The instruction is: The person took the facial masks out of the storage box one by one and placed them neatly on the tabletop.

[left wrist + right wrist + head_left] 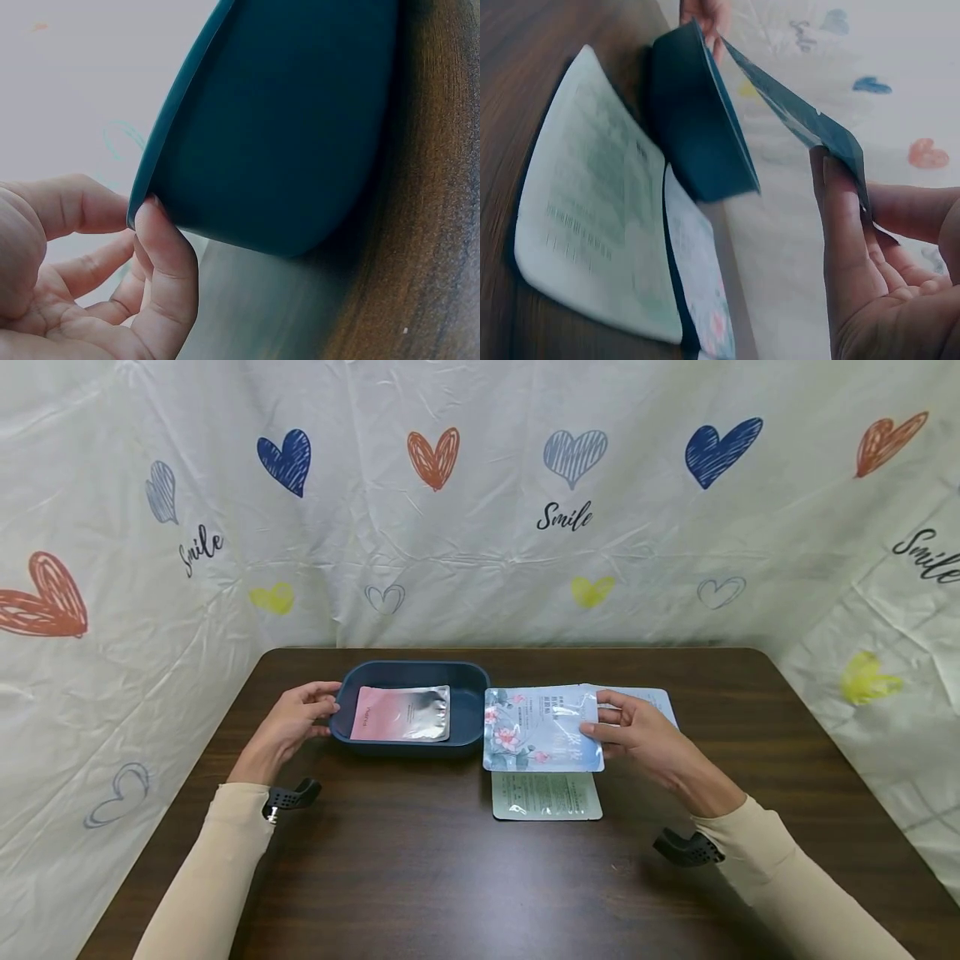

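My left hand (287,720) pinches the rim of a dark blue plastic basin (277,127) at its left end, thumb and finger on either side of the lip. Inside the basin lies a pink and silver sachet (401,713). Between thumb and fingers, my right hand (647,737) holds a light blue flowered face mask sachet (543,727) by its right edge. The right wrist view shows this sachet raised off the table, edge-on. Below it a pale green sachet (600,217) lies flat with its printed text up, partly covered in the head view.
Another light blue flowered sachet (701,262) lies behind the green one, mostly hidden by my right hand and the held sachet in the head view. The dark brown wooden table (420,860) ends at a white curtain (480,535) printed with hearts.
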The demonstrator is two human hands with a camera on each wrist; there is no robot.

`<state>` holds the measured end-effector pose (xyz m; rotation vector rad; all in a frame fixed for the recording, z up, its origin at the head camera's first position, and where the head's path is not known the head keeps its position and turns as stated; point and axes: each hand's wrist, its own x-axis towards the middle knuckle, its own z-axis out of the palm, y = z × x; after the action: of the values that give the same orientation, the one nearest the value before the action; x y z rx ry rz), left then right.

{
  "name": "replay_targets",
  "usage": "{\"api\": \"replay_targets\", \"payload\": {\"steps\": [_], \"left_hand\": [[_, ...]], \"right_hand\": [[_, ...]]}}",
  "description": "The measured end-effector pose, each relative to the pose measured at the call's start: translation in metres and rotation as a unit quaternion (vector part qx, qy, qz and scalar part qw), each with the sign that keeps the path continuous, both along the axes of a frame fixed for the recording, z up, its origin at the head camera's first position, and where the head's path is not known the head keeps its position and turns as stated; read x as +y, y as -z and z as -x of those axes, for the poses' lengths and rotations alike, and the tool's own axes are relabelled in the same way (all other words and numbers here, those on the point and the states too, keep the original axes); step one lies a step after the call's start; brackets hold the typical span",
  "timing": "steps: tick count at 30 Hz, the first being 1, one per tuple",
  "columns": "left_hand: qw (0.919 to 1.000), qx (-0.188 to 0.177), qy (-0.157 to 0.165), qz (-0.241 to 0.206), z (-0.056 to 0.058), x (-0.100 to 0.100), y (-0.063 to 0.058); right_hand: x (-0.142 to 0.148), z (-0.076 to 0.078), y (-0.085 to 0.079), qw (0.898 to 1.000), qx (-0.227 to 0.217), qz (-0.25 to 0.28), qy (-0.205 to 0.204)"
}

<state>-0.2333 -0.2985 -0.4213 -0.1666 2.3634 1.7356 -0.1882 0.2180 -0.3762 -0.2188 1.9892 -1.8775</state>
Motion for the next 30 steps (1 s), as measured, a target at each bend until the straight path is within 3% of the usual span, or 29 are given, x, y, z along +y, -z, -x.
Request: {"api": "replay_targets", "payload": {"steps": [14, 24, 30], "left_hand": [[1.0000, -0.005, -0.003, 0.000, 0.001, -0.001, 0.001], [1.0000, -0.001, 0.001, -0.001, 0.000, 0.000, 0.001], [1.0000, 0.002, 0.002, -0.003, 0.000, 0.000, -0.001]], "right_hand": [[0.071, -0.017, 0.012, 0.999, 0.013, -0.049, 0.019], [0.107, -0.026, 0.021, 0.999, 0.003, -0.034, 0.007], [0.129, -0.025, 0.027, 0.997, -0.015, -0.069, -0.004]]}}
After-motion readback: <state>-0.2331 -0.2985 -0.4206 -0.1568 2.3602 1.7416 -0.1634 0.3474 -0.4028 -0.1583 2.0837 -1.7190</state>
